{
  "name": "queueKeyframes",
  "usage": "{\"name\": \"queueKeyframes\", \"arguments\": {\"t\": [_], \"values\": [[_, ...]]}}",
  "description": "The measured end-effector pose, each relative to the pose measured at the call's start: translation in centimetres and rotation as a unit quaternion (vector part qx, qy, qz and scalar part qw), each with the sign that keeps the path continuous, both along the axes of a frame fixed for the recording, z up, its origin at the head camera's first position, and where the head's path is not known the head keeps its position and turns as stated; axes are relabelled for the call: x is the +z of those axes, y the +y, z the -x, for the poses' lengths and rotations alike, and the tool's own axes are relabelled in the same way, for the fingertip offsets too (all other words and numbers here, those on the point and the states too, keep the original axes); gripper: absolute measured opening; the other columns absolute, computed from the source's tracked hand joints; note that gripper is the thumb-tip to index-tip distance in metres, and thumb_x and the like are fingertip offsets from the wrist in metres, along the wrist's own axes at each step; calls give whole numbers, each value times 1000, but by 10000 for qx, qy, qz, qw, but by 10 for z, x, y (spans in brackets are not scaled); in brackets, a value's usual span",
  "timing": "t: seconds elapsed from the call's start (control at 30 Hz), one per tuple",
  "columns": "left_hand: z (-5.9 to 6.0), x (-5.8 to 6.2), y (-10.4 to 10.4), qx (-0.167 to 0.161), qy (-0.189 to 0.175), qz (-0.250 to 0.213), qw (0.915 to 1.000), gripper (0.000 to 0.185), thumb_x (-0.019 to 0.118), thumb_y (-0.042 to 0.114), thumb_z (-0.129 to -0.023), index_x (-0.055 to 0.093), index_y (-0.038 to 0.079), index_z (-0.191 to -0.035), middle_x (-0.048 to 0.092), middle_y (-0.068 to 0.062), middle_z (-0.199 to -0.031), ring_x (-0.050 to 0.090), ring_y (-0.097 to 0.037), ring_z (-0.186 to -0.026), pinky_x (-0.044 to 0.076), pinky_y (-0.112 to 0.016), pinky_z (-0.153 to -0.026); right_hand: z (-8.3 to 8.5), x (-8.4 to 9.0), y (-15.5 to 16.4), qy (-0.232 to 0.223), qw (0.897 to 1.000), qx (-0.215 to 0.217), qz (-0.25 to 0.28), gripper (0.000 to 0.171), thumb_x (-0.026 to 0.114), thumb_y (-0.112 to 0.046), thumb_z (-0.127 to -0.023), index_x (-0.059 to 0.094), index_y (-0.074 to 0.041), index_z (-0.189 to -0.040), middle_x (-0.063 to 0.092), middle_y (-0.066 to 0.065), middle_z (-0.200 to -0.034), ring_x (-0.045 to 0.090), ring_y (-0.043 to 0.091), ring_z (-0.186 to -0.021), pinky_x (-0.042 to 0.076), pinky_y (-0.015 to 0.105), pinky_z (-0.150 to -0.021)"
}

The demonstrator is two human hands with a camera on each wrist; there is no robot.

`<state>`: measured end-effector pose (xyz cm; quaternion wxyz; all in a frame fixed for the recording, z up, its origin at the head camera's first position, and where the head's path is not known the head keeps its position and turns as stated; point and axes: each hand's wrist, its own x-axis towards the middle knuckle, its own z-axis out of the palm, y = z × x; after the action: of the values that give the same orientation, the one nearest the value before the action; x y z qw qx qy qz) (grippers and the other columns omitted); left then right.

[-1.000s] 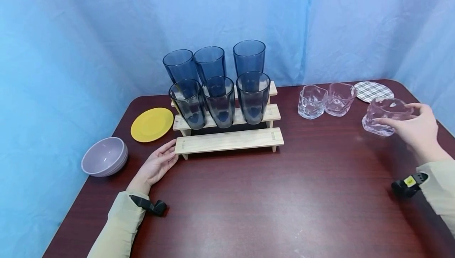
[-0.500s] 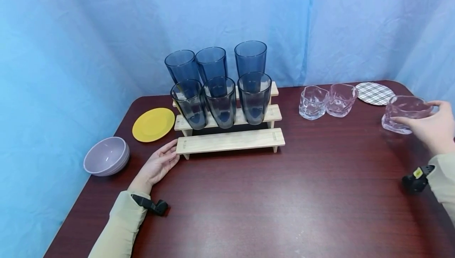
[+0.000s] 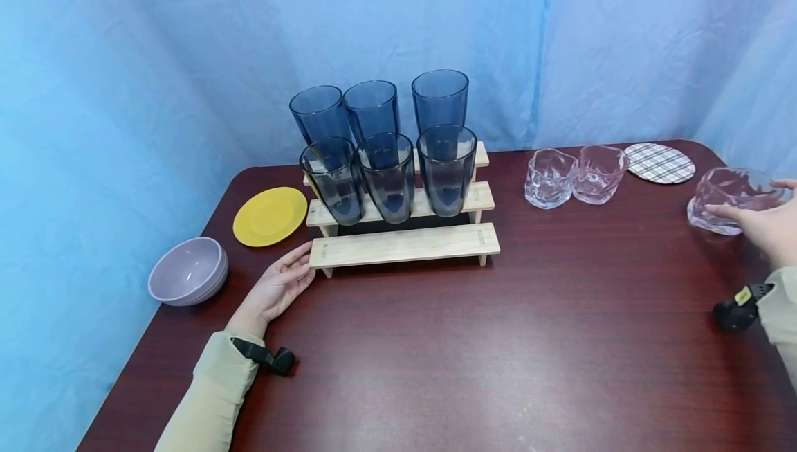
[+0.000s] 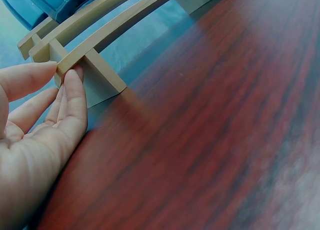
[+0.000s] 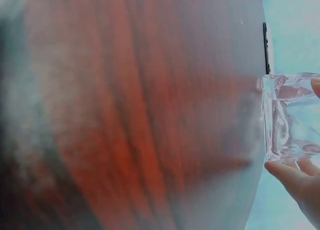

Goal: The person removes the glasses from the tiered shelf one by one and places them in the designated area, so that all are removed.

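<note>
Two hands are engaged. At lower left, the left hand (image 3: 274, 291) lies flat, fingers straight, bracing the stepped wooden rack (image 3: 403, 244). At far right, the right hand (image 3: 767, 222) grips a clear dimpled glass tumbler (image 3: 730, 199) above the table (image 3: 473, 355).

The wooden rack (image 3: 403, 244) touched the left hand's fingertips (image 3: 301, 257); the glass (image 3: 730, 199) sat between the right hand's fingers (image 3: 725, 211).
</note>
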<state>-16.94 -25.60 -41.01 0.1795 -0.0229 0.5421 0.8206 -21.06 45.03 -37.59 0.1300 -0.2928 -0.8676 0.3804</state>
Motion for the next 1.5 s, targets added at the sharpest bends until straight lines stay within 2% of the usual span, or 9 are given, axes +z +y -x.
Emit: {"name": "queueKeyframes", "arguments": {"t": [0.1, 0.27, 0.33, 0.4, 0.57, 0.9, 1.2, 1.4, 1.5], "values": [[1, 0, 0, -21, 19, 15, 10000, 65, 41, -7, -97, 7, 3, -152, 55, 4, -116, 58, -5, -99, 48, -17, -84, 1, -1, 4, -70, 10000, 0, -44, 89, 63, -37, -83, 10, -12, -150, 11, 22, -155, 30, 36, -121, 30, 18, -57], [2, 1, 0, -14, -6, -1, 10000, 67, 43, -6, -96, 7, 3, -152, 54, 4, -118, 58, -6, -99, 48, -17, -84, 3, -5, 9, -79, 9999, -7, 137, 91, 62, -41, -84, 7, -16, -152, 5, 20, -157, 16, 35, -138, 39, 30, -93], [1, 1, 0, -7, -24, 0, 10000, 67, 43, -6, -96, 7, 3, -152, 54, 4, -117, 58, -6, -99, 48, -17, -84, 2, -5, 9, -64, 9997, 5, 232, 91, 60, -42, -84, 5, -15, -152, 3, 20, -157, 10, 35, -142, 27, 41, -112], [1, 0, 0, -1, -32, 1, 10000, 66, 43, -6, -96, 7, 3, -152, 54, 4, -117, 58, -6, -99, 48, -17, -84, 1, -4, 7, 44, 9993, 22, 361, 90, 60, -40, -85, 5, -14, -152, 3, 21, -157, 7, 34, -144, 11, 44, -118], [1, -1, 0, 5, -14, 36, 10000, 64, 40, -7, -97, 7, 3, -151, 55, 4, -115, 58, -5, -98, 48, -17, -84, -1, 0, 2, 129, 9985, 81, 527, 86, 60, -30, -86, 7, -11, -152, 7, 20, -157, 12, 24, -144, 13, 32, -117], [1, -2, -1, -15, 5, 71, 10000, 65, 42, -6, -97, 9, 4, -152, 54, 4, -117, 58, -5, -100, 48, -17, -85, 4, -14, 14, 255, 9987, 110, 421, 91, 61, -37, -84, 5, -13, -152, 6, 18, -157, 10, 31, -144, 12, 41, -118], [-1, -2, -1, 14, -15, 93, 10000, 64, 41, -6, -97, 9, 4, -152, 55, 5, -117, 58, -5, -100, 48, -17, -85, -1, -1, 3, 253, 9992, 211, 206, 92, 60, -35, -86, 1, -6, -151, 1, 21, -157, 4, 35, -144, 7, 44, -118], [0, -1, 0, 14, -17, -6, 10000, 65, 41, -7, -97, 8, 3, -152, 56, 4, -115, 58, -6, -98, 49, -17, -84, 28, -46, 57, 650, 9979, 44, -63, 100, 70, -45, -77, 6, -30, -151, 4, 15, -158, 4, 29, -145, 6, 42, -118], [0, -1, 0, 5, -13, -55, 10000, 66, 42, -8, -96, 7, 3, -151, 56, 4, -115, 58, -6, -97, 49, -17, -84, 34, -55, 67, 815, 9965, -77, -186, 98, 73, -46, -75, 7, -40, -147, 9, 15, -157, 10, 28, -144, 10, 40, -118]]}}
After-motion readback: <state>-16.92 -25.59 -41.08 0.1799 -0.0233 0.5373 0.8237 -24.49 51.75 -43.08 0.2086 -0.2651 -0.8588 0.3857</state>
